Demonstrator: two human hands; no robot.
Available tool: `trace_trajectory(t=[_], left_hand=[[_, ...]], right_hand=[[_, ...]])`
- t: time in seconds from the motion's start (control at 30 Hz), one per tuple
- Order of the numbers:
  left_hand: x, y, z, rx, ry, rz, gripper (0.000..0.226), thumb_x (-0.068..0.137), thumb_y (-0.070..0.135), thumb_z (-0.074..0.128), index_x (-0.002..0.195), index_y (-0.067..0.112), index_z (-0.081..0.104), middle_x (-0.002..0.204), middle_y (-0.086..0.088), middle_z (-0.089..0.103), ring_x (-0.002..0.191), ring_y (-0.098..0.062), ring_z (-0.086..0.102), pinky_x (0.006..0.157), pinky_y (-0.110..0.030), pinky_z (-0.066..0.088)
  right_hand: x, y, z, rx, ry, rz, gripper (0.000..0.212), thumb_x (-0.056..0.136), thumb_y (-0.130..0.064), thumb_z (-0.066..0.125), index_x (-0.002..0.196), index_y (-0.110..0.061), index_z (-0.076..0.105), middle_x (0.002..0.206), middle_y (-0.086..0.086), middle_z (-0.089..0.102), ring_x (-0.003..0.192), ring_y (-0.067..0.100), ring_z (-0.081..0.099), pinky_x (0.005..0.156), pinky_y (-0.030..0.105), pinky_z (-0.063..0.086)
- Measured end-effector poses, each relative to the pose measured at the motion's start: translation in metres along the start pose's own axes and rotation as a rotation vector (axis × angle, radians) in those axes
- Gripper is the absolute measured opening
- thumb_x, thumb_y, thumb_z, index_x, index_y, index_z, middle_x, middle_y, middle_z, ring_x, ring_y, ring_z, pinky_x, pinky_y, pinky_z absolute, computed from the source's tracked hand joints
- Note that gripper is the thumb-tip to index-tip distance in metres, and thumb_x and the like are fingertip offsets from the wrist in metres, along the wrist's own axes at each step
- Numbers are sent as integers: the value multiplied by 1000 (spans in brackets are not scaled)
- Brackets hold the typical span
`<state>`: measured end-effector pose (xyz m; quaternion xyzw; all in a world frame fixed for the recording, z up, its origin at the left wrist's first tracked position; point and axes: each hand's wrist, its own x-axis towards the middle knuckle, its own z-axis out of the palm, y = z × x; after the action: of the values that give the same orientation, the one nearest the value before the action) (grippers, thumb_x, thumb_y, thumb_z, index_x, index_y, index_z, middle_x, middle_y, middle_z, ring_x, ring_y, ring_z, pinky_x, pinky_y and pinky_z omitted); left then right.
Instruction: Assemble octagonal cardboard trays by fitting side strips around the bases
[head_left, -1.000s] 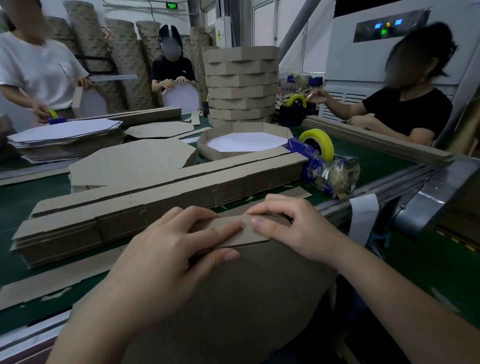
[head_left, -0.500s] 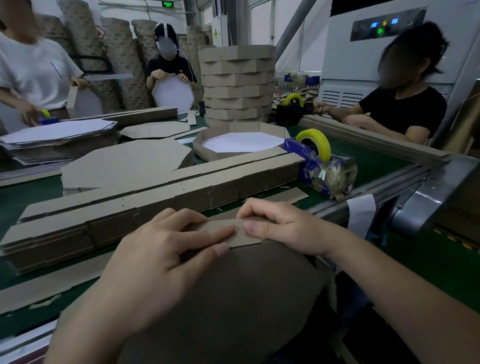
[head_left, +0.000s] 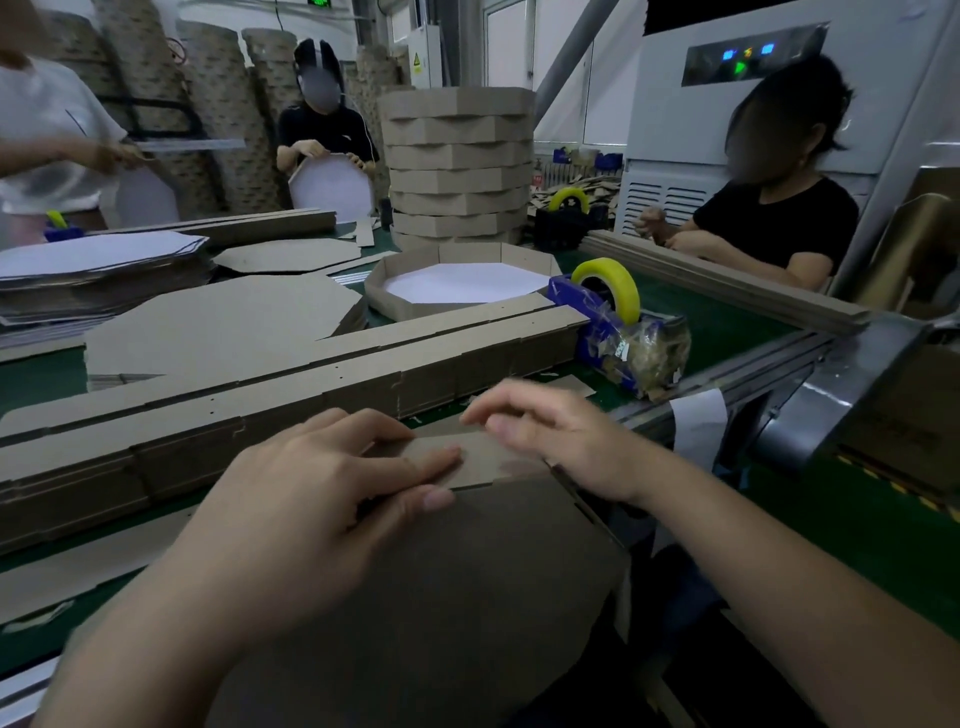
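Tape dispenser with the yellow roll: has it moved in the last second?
No. The tape dispenser still sits against the right end of the stack of side strips, as before; only the camera shifted.

green table (head_left: 722, 325) | strip stacks (head_left: 311, 395) | base stack (head_left: 223, 322) | tray (head_left: 395, 301) | tape dispenser (head_left: 618, 322)

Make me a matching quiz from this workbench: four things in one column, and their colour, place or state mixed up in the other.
Column one:
1. tape roll
2. open tray
3. tray stack
4. side strip

Column two:
A. pinched by the left hand
B. yellow, on the blue dispenser
C. white inside
D. behind the open tray

Pairs: 1-B, 2-C, 3-D, 4-A
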<state>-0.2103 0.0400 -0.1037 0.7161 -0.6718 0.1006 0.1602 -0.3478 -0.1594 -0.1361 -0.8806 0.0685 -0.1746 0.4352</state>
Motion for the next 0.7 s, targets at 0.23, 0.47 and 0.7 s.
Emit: trace_trajectory(t=[0.23, 0.47, 0.7], left_hand=[[1, 0, 4, -109, 17, -35, 47, 81, 70, 28, 115, 58, 59, 110, 26, 58, 97, 0, 55, 73, -32, 52], [-2, 0, 6, -126, 56, -37, 43, 84, 66, 35, 112, 54, 63, 106, 25, 60, 96, -2, 59, 69, -34, 53], [1, 0, 7, -101, 54, -34, 40, 85, 66, 36, 113, 54, 63, 104, 25, 60, 92, -5, 60, 63, -36, 53]], right_hand=[[19, 72, -124, -413, 921, 391, 11, 94, -32, 58, 96, -25, 65, 112, 0, 56, 101, 21, 58, 75, 21, 42], [25, 117, -183, -151, 623, 865, 34, 87, -51, 60, 89, -18, 67, 94, 8, 54, 66, 18, 43, 56, 29, 33], [13, 122, -190, 380, 629, 860, 6, 84, -25, 69, 82, -20, 71, 78, -7, 59, 52, 6, 27, 55, 21, 33]])
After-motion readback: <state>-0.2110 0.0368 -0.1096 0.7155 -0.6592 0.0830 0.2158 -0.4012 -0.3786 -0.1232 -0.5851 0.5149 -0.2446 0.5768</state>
